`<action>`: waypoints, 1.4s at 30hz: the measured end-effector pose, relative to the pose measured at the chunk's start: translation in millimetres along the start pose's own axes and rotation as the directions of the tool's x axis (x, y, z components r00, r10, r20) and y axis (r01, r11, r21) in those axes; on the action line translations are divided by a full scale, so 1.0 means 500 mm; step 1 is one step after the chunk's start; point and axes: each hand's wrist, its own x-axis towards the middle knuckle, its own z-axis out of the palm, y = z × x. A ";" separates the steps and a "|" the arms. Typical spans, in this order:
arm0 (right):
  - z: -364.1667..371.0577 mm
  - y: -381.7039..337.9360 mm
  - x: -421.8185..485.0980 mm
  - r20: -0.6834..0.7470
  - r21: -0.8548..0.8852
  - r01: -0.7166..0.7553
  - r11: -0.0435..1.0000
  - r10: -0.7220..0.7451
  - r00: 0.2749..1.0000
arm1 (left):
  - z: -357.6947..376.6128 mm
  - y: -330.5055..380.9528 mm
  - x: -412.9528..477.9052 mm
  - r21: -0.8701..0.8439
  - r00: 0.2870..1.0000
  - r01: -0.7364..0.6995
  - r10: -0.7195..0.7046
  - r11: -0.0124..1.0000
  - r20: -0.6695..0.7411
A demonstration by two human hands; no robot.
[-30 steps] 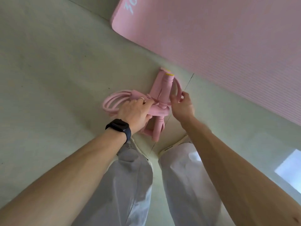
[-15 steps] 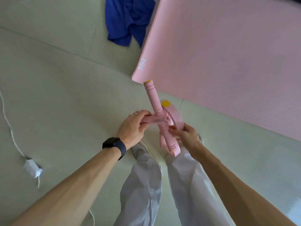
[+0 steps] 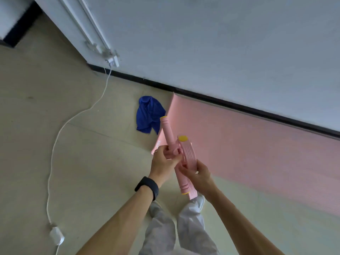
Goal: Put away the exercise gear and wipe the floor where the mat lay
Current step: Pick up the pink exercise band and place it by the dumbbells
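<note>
I hold a pink pull-rope exerciser (image 3: 168,132) with yellow end caps in front of me, above the floor. My left hand (image 3: 162,162) grips its middle, where the handle bar meets the tubes. My right hand (image 3: 196,174) holds the lower part, fingers curled round the bundled pink bands and pedal. One handle points up and away, the other down toward my feet. The pink exercise mat (image 3: 257,144) lies flat on the floor along the wall, to the right. A crumpled blue cloth (image 3: 149,115) lies on the floor at the mat's left end.
A white cable (image 3: 60,129) runs from a wall socket (image 3: 113,60) across the floor to a white adapter (image 3: 56,235) at the lower left. A grey wall with a black skirting board (image 3: 239,105) stands behind the mat. My legs and shoes are below my hands.
I have lifted the pink exerciser off the floor and straightened up; both hands kept hold of it. The view has risen, bringing the wall, cloth and cable into sight.
</note>
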 end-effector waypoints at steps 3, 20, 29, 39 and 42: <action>-0.037 -0.064 -0.067 -0.031 -0.034 0.065 0.997 -0.066 0.997 | -0.018 0.087 -0.052 -0.017 1.000 -0.007 0.008 1.000 0.025; -0.240 -0.089 -0.378 -0.670 -0.009 0.232 0.973 -0.178 0.721 | -0.019 0.342 -0.126 0.194 0.837 -0.416 0.291 0.888 0.463; -0.366 0.041 -0.619 -0.931 0.217 0.309 0.926 0.101 0.350 | 0.320 0.440 -0.314 0.114 0.495 -0.642 0.297 0.758 0.817; -0.617 0.291 -0.871 -0.941 0.300 0.468 0.832 0.338 0.001 | 0.812 0.413 -0.687 -0.046 0.083 -0.789 0.180 0.613 0.980; -0.726 0.369 -0.934 -0.929 0.308 0.488 0.817 0.368 -0.030 | 0.959 0.387 -0.783 -0.067 0.022 -0.815 0.146 0.575 0.989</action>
